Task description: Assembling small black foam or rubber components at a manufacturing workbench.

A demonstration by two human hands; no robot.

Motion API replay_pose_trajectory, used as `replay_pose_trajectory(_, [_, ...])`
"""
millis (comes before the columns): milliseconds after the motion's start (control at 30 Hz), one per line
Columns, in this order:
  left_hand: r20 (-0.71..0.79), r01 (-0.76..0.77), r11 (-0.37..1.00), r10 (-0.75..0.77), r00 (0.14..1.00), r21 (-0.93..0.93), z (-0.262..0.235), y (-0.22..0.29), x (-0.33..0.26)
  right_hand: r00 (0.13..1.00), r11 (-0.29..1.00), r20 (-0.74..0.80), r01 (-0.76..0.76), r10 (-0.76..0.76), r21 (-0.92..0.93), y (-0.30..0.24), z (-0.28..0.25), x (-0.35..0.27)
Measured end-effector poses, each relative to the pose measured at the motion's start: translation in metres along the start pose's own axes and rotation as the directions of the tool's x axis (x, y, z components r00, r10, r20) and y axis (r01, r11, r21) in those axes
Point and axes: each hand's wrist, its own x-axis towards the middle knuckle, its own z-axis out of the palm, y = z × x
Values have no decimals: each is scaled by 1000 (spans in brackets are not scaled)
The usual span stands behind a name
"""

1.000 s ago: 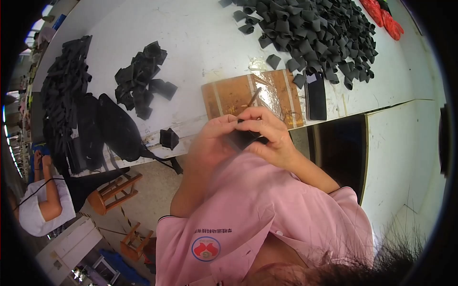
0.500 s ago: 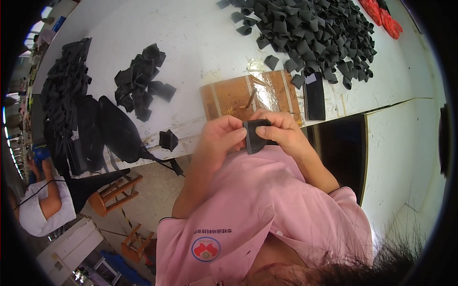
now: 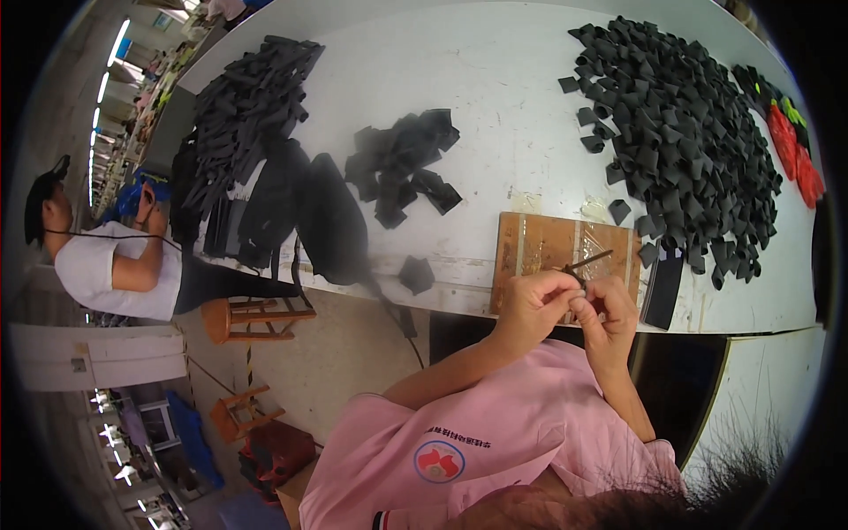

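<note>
Both my hands meet over the near edge of a brown wooden board banded with clear tape. A thin dark rod sticks up at a slant from the board, its lower end close to my fingers. My left hand pinches a small black fabric piece between thumb and forefinger. The right hand is closed on the same piece from the other side. Most of the piece is hidden by the fingers. Whether it touches the rod I cannot tell.
A big heap of black folded pieces covers the table's right. A smaller black pile, black strips and black bags lie leftward. One loose piece rests near the front edge. A dark flat slab adjoins the board. A co-worker is at far left.
My hands have moved forward, from in front of my chest to beside the rod on the board. The black piece, before held up broadside, is now mostly covered by fingers. The view has shifted too.
</note>
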Motion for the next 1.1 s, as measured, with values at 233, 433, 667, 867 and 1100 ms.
replay_pose_trajectory(233, [-3, -474, 727, 547, 837, 497, 9, 3, 6, 989, 989, -118, 69, -85, -132, -1, 3, 3])
replay_pose_trajectory(433, [132, 226, 961, -206, 970, -161, -9, 11, 10, 855, 707, 175, -506, 489, 495, 5, -8, 9])
replay_pose_trajectory(667, [-84, -39, 999, 41, 996, 25, -6, 5, 5, 997, 996, -71, -22, 28, 88, -1, 8, 9])
replay_pose_trajectory(867, [-2, -435, 654, 555, 832, 619, 6, -5, 3, 989, 994, -121, 75, -84, -75, 6, 7, 7])
replay_pose_trajectory(1100, [-250, 26, 996, -46, 967, -82, 7, 6, 8, 967, 942, -197, 91, -160, -322, 26, 20, 3])
